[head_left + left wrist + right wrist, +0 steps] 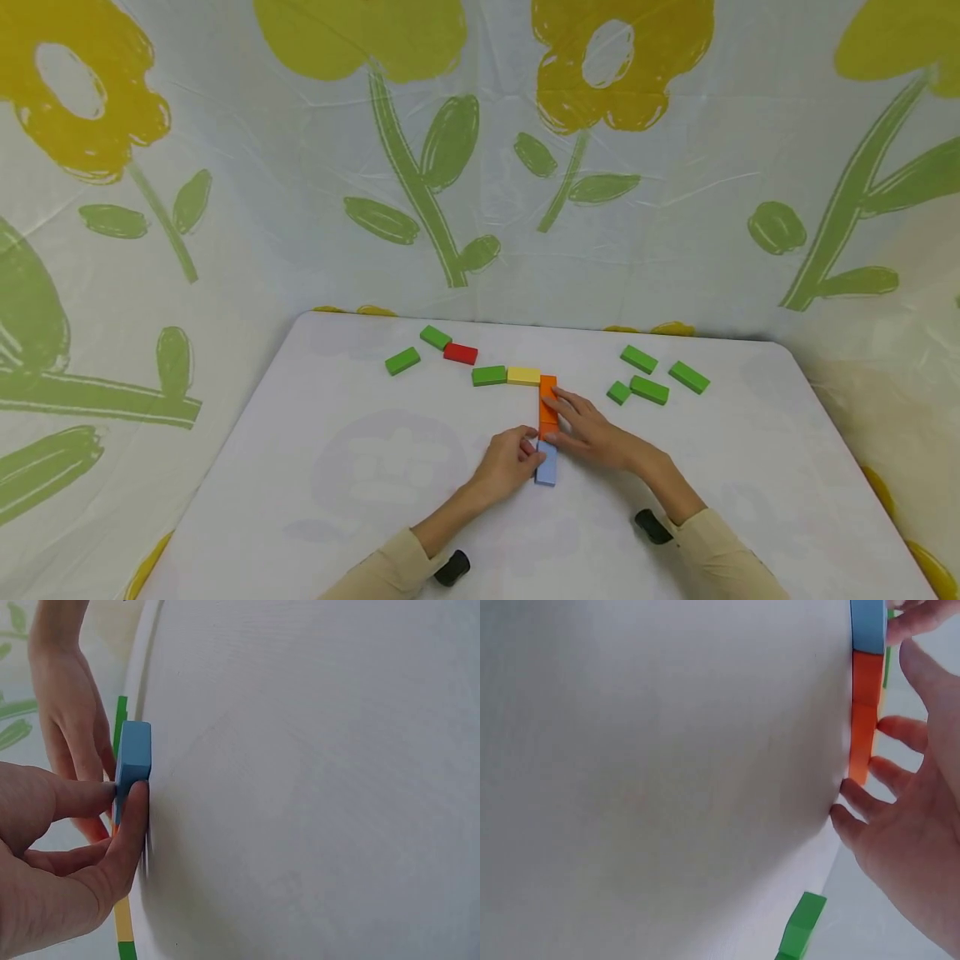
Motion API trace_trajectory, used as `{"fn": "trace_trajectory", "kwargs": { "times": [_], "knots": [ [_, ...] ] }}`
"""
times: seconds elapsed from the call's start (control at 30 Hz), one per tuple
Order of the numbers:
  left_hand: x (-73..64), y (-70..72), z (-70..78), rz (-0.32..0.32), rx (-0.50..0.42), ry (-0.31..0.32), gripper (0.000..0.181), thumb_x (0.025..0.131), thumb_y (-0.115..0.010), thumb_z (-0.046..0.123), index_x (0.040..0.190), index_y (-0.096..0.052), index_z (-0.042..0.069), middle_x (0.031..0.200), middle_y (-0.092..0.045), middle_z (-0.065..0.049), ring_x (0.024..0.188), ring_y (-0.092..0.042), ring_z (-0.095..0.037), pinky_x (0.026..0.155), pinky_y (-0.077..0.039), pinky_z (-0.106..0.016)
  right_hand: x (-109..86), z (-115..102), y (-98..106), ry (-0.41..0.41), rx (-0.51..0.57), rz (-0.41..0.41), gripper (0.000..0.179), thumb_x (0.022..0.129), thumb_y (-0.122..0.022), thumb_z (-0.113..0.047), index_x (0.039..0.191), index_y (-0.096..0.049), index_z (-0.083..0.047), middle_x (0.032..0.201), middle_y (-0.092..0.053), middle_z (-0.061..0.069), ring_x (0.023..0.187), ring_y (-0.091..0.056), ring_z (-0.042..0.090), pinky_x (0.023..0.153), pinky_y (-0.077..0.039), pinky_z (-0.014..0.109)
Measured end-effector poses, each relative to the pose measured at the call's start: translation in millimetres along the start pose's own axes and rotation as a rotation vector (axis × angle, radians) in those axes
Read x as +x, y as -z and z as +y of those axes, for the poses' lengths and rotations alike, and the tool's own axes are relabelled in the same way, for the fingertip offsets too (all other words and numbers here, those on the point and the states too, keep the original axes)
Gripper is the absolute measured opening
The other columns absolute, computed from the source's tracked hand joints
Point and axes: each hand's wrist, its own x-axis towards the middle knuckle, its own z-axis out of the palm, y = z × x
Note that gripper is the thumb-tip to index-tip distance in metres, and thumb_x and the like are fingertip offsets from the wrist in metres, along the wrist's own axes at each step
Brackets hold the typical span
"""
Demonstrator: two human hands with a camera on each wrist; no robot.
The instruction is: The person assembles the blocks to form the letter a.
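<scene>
In the head view my left hand (504,463) pinches a light blue block (547,468) between thumb and finger. The left wrist view shows the thumb on one side of this blue block (136,746) and a finger against another. Its far end meets a small orange block (548,431), which lines up with a longer orange block (547,410). My right hand (603,437) has its fingers spread and touches the orange blocks from the right. In the right wrist view its fingertips rest along the side of the orange block (862,739).
A yellow block (523,377) and a green block (490,376) run left from the orange end. A red block (461,354) and two green ones lie at back left. Several green blocks, one a small green block (618,392), lie at back right on the white table (360,517).
</scene>
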Motion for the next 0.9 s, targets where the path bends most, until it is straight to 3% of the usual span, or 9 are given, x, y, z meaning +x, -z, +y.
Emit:
{"fn": "trace_trajectory", "kwargs": {
  "times": [0.3,0.5,0.9],
  "knots": [
    [0.4,-1.3,1.5,-0.009,-0.046,-0.019,0.039,0.095,-0.072,0.002,0.129,-0.059,-0.011,0.083,-0.061,-0.003,0.065,-0.06,-0.009,0.062,-0.055,-0.019,-2.8,5.1,3.5,-0.007,0.036,-0.035,0.074,0.102,-0.064,-0.038,0.161,-0.032,-0.008,0.168,-0.014,0.02,0.152,-0.016,0.045,0.115,-0.025,0.069],
    [-0.3,-1.2,1.6,-0.019,-0.039,0.015,0.042,0.098,-0.07,0.005,0.135,-0.056,-0.009,0.084,-0.061,-0.001,0.064,-0.06,-0.008,0.062,-0.054,-0.019,-3.6,4.9,4.0,0.007,0.022,-0.043,0.074,0.102,-0.065,-0.039,0.161,-0.033,-0.007,0.168,-0.014,0.021,0.152,-0.017,0.047,0.114,-0.025,0.07],
    [-1.5,-1.3,0.8,-0.014,-0.057,0.002,0.042,0.096,-0.071,0.003,0.134,-0.057,-0.01,0.083,-0.062,-0.001,0.064,-0.06,-0.008,0.061,-0.053,-0.018,0.7,10.2,1.7,0.032,0.04,-0.012,0.056,0.107,-0.057,-0.024,0.157,-0.041,-0.008,0.167,-0.017,0.023,0.151,-0.016,0.047,0.116,-0.02,0.07]
  ]
}}
